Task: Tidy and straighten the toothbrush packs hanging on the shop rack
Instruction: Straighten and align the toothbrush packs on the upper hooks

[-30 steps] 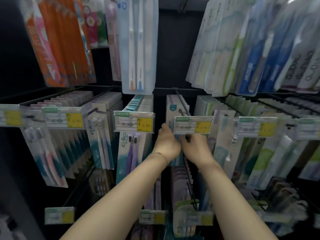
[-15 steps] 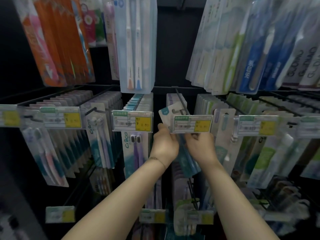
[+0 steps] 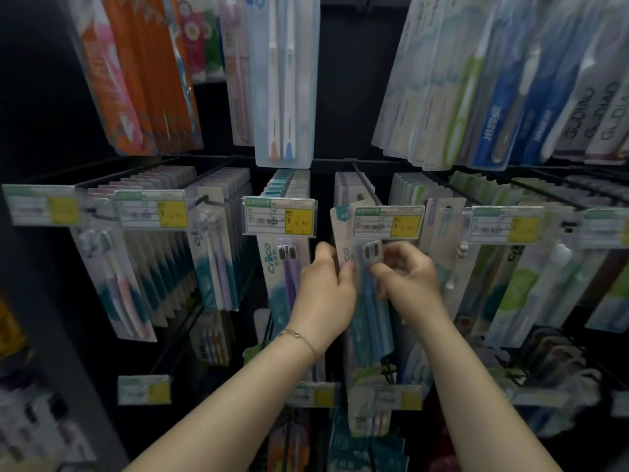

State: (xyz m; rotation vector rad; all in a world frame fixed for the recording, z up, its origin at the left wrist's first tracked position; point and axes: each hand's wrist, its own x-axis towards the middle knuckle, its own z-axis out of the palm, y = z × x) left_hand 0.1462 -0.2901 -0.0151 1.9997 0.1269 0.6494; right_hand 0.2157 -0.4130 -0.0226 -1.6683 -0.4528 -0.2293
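Note:
A blue toothbrush pack (image 3: pixel 369 301) hangs tilted at the front of the middle hook (image 3: pixel 366 187), its card top poking out left of the price tag (image 3: pixel 388 222). My left hand (image 3: pixel 326 291) grips the pack's left edge with the thumb on its face. My right hand (image 3: pixel 406 272) pinches the pack's right side near the brush heads, fingers curled. More packs of the same row sit behind on the hook.
Rows of toothbrush packs fill hooks to the left (image 3: pixel 218 240) and right (image 3: pixel 510 267), each with a price tag. Orange packs (image 3: pixel 143 80) and blue and green packs (image 3: pixel 493 80) hang on the upper rail. A purple pack (image 3: pixel 286 267) hangs just left of my hands. Lower hooks hold more packs.
The front blue pack has come forward and swung out from behind the price tag. Both hands moved down from the hook end onto the pack's sides.

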